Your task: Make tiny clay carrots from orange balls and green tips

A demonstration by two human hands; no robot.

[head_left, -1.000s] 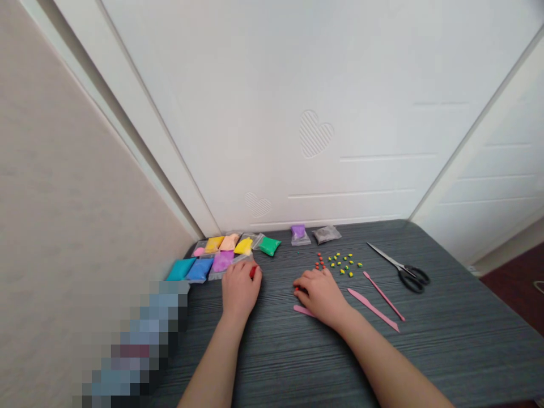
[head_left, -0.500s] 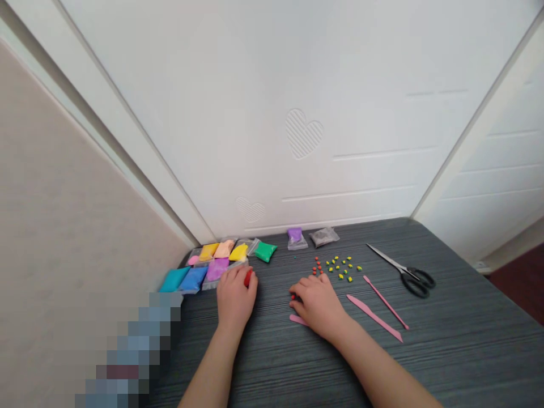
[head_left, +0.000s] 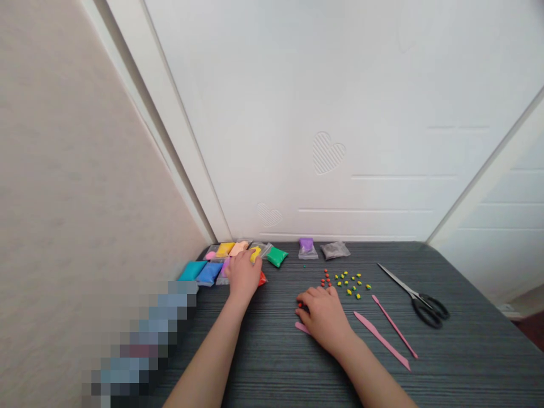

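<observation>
My left hand [head_left: 245, 277] reaches over the bagged modelling clay at the back left, its fingers stretched and apart. A red clay packet [head_left: 263, 278] shows beside its thumb, and a yellow clay packet [head_left: 255, 254] lies at its fingertips. My right hand [head_left: 325, 315] rests low on the table, with thumb and forefinger curled round a small red clay ball [head_left: 300, 305]. Partly beneath this hand lies a pink tool [head_left: 302, 327]. Just beyond its knuckles are several small red clay balls [head_left: 326, 279] and several yellow-and-green clay pieces [head_left: 349, 292].
Teal [head_left: 192, 271], blue [head_left: 209, 274] and green clay packets [head_left: 277, 256] lie at the left and back. Purple [head_left: 306, 248] and grey packets [head_left: 335, 250] stay near the white panel. To the right are a pink knife [head_left: 382, 341], a thin pink stick [head_left: 395, 327] and black-handled scissors [head_left: 411, 293].
My left hand has moved off the red packet and forward onto the clay bags, its fingers spreading. My right hand keeps its place by the red balls. The camera view has shifted slightly.
</observation>
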